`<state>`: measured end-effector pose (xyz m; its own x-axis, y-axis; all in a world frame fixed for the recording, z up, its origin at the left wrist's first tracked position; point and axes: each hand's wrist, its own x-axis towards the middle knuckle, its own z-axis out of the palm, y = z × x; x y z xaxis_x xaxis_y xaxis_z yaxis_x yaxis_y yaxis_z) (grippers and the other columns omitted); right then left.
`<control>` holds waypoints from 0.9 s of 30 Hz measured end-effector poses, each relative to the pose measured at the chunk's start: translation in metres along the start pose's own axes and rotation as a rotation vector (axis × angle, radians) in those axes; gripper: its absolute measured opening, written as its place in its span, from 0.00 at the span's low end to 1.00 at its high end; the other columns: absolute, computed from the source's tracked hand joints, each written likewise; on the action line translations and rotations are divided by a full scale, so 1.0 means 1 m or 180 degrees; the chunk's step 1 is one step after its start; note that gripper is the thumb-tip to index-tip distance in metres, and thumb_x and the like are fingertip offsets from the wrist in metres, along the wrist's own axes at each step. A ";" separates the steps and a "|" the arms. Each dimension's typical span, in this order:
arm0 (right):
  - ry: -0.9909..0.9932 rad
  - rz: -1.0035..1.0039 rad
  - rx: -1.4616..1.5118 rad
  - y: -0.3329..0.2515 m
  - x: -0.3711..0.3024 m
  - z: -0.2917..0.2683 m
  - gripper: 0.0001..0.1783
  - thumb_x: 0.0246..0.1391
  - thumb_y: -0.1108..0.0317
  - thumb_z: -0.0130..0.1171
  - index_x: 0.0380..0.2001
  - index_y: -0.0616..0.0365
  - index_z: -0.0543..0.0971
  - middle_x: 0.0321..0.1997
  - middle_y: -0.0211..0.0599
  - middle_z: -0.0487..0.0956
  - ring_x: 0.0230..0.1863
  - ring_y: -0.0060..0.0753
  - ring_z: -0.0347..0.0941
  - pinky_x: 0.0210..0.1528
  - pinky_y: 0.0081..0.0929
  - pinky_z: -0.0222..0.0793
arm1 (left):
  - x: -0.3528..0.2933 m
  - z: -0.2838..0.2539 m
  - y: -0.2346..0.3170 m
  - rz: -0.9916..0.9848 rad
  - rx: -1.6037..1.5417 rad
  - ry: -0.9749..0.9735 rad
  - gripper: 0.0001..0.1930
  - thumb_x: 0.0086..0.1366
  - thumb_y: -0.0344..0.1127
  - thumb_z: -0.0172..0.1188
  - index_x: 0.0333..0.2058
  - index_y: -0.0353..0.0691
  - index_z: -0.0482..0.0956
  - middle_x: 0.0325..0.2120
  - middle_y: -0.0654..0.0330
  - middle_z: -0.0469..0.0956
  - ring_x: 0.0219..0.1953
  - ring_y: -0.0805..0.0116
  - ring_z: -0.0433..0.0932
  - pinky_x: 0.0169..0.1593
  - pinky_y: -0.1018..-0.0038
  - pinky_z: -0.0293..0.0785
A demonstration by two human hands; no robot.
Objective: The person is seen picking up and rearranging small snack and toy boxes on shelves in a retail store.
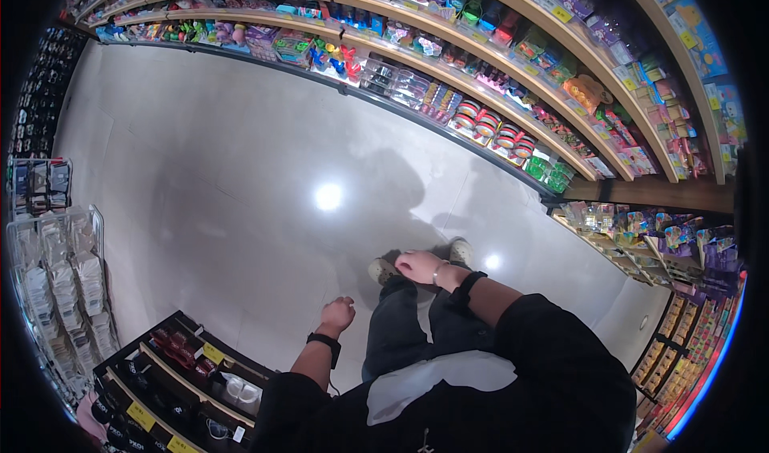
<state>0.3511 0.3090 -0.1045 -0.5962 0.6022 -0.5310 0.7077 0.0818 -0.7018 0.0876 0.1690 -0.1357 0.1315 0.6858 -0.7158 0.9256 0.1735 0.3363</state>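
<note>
Left hand (337,314): fingers curled in toward the palm, a black band (324,344) at the wrist; we cannot tell whether they press together on anything. Right hand (420,266): likewise bent inward, above a thin silver-coloured bracelet (437,273); its palm is turned from us, contents undetermined. Nearest the right: a pair of cream, dark-spotted shoes (380,272), just beyond it on the pale grey floor (240,132). Nearest the left: a black tiered display stand with wooden edges (166,368), lower left, apart from the hand, bearing a white rounded item (242,390).

Labels: yellow price tags (213,353) along the stand, print too small for us to read; white lettering on dark goods below.

Obscured: packets on the brown wooden shelving (653,195), bent by the lens; stand cut off by the dark rim
</note>
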 end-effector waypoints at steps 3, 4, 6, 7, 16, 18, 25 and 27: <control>0.0213 -0.0477 0.0332 -0.023 0.030 -0.028 0.09 0.48 0.65 0.47 0.31 0.52 0.74 0.32 0.40 0.74 0.37 0.44 0.69 0.40 0.33 0.65 | 0.016 -0.028 -0.001 0.0134 -0.0116 0.0121 0.12 0.52 0.38 0.47 0.35 0.47 0.74 0.33 0.56 0.75 0.35 0.56 0.75 0.41 0.61 0.69; 0.0358 -0.0394 0.0293 -0.020 0.037 -0.038 0.08 0.48 0.65 0.48 0.30 0.53 0.74 0.31 0.40 0.74 0.36 0.44 0.70 0.39 0.33 0.66 | 0.024 -0.041 0.001 0.0140 -0.0085 0.0097 0.12 0.52 0.38 0.47 0.35 0.47 0.74 0.33 0.56 0.75 0.35 0.56 0.75 0.41 0.61 0.69; 0.0649 -0.0144 0.0270 -0.006 0.052 -0.064 0.08 0.47 0.65 0.49 0.29 0.54 0.74 0.29 0.41 0.75 0.34 0.43 0.71 0.37 0.32 0.67 | 0.053 -0.070 0.009 0.0316 -0.0106 0.0164 0.12 0.53 0.38 0.47 0.35 0.45 0.74 0.32 0.56 0.75 0.33 0.55 0.75 0.39 0.61 0.70; 0.0780 0.0016 0.0286 0.005 0.058 -0.076 0.07 0.47 0.66 0.50 0.28 0.55 0.75 0.28 0.41 0.75 0.32 0.42 0.71 0.36 0.32 0.67 | 0.065 -0.085 0.011 0.0413 -0.0072 0.0232 0.11 0.53 0.37 0.47 0.34 0.45 0.74 0.32 0.55 0.75 0.32 0.54 0.75 0.39 0.61 0.70; 0.1873 0.0564 0.0321 0.123 0.177 -0.179 0.07 0.45 0.66 0.51 0.27 0.56 0.74 0.28 0.43 0.75 0.33 0.45 0.71 0.37 0.34 0.67 | 0.277 -0.218 0.083 0.1264 -0.0323 0.0562 0.10 0.53 0.35 0.48 0.33 0.42 0.73 0.30 0.53 0.75 0.31 0.53 0.75 0.37 0.63 0.71; 0.1963 0.0853 -0.0029 0.158 0.234 -0.198 0.09 0.47 0.63 0.49 0.29 0.55 0.74 0.30 0.44 0.75 0.37 0.46 0.71 0.42 0.36 0.66 | 0.340 -0.222 0.099 0.1142 -0.0636 0.0417 0.10 0.54 0.35 0.49 0.33 0.41 0.73 0.30 0.51 0.75 0.31 0.52 0.74 0.38 0.62 0.71; 0.1427 0.2017 -0.1046 0.271 0.397 -0.272 0.14 0.48 0.63 0.47 0.39 0.52 0.73 0.37 0.46 0.76 0.38 0.48 0.72 0.40 0.39 0.69 | 0.555 -0.204 0.135 0.1299 -0.1623 0.0103 0.19 0.57 0.37 0.50 0.47 0.39 0.67 0.39 0.52 0.75 0.40 0.57 0.74 0.42 0.70 0.70; 0.1331 0.2230 -0.1270 0.323 0.424 -0.277 0.18 0.47 0.60 0.51 0.42 0.53 0.71 0.38 0.48 0.75 0.40 0.48 0.72 0.43 0.39 0.67 | 0.604 -0.181 0.139 0.1007 -0.2545 -0.0467 0.24 0.59 0.39 0.49 0.54 0.42 0.59 0.48 0.57 0.70 0.48 0.63 0.70 0.48 0.69 0.65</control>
<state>0.4315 0.8113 -0.4247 0.1512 0.8504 -0.5039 0.9816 -0.1894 -0.0251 0.2315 0.7356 -0.4101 0.4356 0.6973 -0.5693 0.3184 0.4722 0.8220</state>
